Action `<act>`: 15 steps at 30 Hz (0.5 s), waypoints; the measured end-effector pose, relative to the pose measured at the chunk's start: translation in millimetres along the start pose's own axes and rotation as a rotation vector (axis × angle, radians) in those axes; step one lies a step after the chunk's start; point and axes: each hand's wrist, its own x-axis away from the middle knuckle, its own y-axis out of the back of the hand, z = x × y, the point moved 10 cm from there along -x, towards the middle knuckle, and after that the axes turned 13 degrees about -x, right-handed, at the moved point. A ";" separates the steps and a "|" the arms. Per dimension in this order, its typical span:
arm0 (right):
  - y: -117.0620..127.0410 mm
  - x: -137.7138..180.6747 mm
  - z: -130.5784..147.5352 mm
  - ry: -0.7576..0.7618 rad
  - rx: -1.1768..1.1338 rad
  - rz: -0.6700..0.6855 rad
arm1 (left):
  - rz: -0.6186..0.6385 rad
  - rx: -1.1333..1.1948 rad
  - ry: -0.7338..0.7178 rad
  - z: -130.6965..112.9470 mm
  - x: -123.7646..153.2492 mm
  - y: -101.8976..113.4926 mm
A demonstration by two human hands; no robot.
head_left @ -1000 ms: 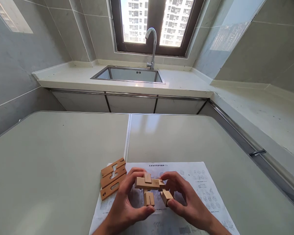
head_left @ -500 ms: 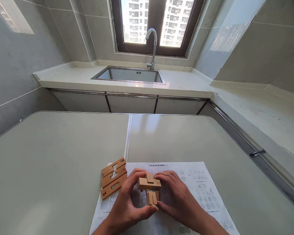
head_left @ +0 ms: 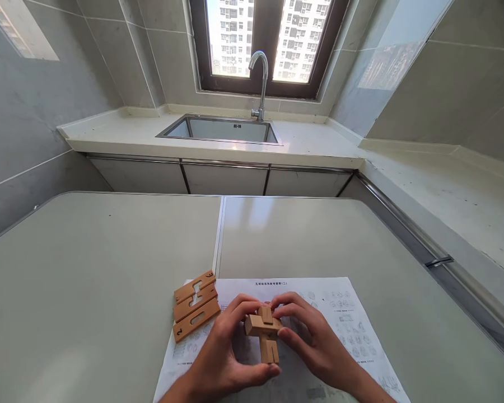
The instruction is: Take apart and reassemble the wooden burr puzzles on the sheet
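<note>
A small wooden puzzle assembly [head_left: 264,331] of interlocked notched blocks is held just above a printed instruction sheet [head_left: 344,319]. My left hand [head_left: 224,352] grips it from the left, thumb under its lower block and fingers curled over the top. From the right, my right hand [head_left: 315,344] pinches the same assembly with its fingertips. Three flat wooden pieces [head_left: 194,305] with cut-outs and a number lie side by side on the table, just left of my left hand.
The grey folding table [head_left: 109,263] has a seam down its middle. Beyond it stand a counter with a steel sink [head_left: 224,129] and a tap [head_left: 260,78] under a window. A second counter [head_left: 457,190] runs along the right wall.
The separate block in my right hand has been brought in and joined to the assembly. The assembly has shifted slightly right and turned, and both hands have closed in around it.
</note>
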 end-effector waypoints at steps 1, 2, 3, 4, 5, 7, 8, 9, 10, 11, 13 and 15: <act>-1.5 -0.2 0.7 -0.007 -0.029 0.015 | 0.003 0.000 0.009 0.3 -0.1 -0.4; -3.2 -0.2 1.5 -0.016 -0.062 0.034 | 0.004 0.000 0.018 0.6 -0.4 -0.5; -4.7 0.0 2.3 -0.027 -0.096 0.053 | 0.004 -0.001 0.027 1.0 -0.7 -0.6; -5.7 0.4 2.9 -0.038 -0.129 0.067 | 0.003 -0.003 0.034 1.3 -1.0 -0.6; -5.7 0.8 3.1 -0.048 -0.159 0.072 | 0.001 -0.007 0.038 1.6 -1.3 -0.5; -1.1 1.2 0.7 -0.067 -0.190 0.036 | -0.008 -0.026 0.038 1.8 -1.5 0.0; 3.8 1.2 -2.0 -0.077 -0.185 -0.008 | -0.017 -0.042 0.035 1.9 -1.3 0.6; 10.0 1.2 -5.7 -0.088 -0.166 -0.065 | -0.029 -0.063 0.031 1.8 -1.0 1.4; 16.7 1.4 -10.0 -0.101 -0.131 -0.129 | -0.042 -0.092 0.028 1.6 -0.5 2.4; 23.6 1.8 -14.4 -0.115 -0.083 -0.194 | -0.054 -0.129 0.022 1.2 0.2 3.2; 35.1 2.8 -20.8 -0.130 0.039 -0.300 | -0.077 -0.238 0.001 -0.9 1.9 5.2; 43.2 3.5 -23.5 -0.126 0.167 -0.370 | -0.099 -0.386 -0.033 -4.4 3.8 7.4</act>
